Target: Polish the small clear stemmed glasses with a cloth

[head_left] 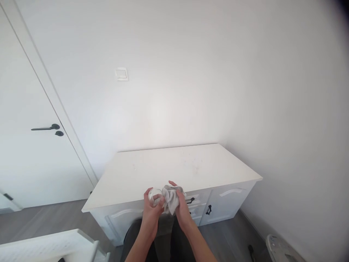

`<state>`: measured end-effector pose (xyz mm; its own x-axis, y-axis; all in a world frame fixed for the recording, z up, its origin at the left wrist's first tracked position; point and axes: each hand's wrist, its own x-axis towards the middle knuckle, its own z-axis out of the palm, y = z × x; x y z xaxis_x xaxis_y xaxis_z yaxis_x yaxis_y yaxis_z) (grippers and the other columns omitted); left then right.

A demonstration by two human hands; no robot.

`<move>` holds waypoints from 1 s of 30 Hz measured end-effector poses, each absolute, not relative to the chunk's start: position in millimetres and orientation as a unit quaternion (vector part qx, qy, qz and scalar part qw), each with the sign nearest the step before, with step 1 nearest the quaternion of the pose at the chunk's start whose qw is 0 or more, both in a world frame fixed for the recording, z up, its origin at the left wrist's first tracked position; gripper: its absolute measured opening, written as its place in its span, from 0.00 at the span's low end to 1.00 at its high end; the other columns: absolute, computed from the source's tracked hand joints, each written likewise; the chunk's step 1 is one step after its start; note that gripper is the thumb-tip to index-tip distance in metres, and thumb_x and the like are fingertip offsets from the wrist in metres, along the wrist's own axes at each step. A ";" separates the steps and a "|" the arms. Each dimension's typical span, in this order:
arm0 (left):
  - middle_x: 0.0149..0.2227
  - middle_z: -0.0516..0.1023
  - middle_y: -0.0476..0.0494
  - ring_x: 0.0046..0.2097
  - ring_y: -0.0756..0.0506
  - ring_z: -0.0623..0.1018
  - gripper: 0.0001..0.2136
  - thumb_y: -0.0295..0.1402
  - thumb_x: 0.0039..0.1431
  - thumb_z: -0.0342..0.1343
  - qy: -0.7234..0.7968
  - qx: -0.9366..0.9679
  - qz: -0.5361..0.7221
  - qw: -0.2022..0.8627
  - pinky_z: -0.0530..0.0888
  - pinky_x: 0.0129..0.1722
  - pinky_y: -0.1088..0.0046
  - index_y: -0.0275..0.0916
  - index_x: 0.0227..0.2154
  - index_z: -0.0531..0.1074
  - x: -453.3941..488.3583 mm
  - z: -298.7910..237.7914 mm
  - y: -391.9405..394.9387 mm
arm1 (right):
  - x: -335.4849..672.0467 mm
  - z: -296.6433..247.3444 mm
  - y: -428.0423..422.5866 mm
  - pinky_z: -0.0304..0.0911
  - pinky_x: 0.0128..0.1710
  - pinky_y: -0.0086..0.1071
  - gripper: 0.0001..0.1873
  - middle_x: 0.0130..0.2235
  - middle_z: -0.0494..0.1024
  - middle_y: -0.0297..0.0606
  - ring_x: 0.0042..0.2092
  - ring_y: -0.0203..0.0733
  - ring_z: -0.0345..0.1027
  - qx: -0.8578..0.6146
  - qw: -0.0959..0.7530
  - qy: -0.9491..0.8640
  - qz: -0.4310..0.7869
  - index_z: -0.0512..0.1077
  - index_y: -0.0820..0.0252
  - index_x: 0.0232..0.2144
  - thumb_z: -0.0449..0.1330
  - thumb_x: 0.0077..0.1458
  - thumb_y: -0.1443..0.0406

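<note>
Just in front of the white cabinet's [152, 163] near edge, my two hands are close together. My left hand [153, 206] is wrapped round a small white rounded object [154, 194], whose kind I cannot make out. In my right hand [182, 203] is a crumpled light grey cloth [171, 196], bunched between the fingers and touching or nearly touching the white object. Faint greyish marks [195, 165] show on the cabinet top behind the hands.
Black handles [208, 210] stick out from the cabinet front. A white door with a dark lever handle [45, 127] is at left, and a light switch [121, 74] is on the wall. White furniture [54, 242] stands lower left; a pale appliance [282, 249] sits lower right.
</note>
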<state>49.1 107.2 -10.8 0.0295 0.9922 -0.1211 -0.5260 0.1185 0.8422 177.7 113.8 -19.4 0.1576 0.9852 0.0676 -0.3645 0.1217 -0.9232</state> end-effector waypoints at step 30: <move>0.27 0.69 0.60 0.26 0.51 0.70 0.24 0.34 0.51 0.68 0.416 0.573 0.521 0.476 0.70 0.28 0.78 0.46 0.50 0.65 -16.0 53.9 73.1 | 161.8 19.9 51.1 0.61 0.40 0.33 0.20 0.34 0.71 0.33 0.38 0.42 0.64 -0.393 0.524 -0.542 0.527 0.73 0.58 0.31 0.69 0.52 0.48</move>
<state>-16.0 73.1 53.9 0.1114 0.9730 0.2020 -0.0199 -0.2010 0.9794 161.8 51.1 19.9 -0.1429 0.9776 0.1543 -0.1254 0.1367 -0.9826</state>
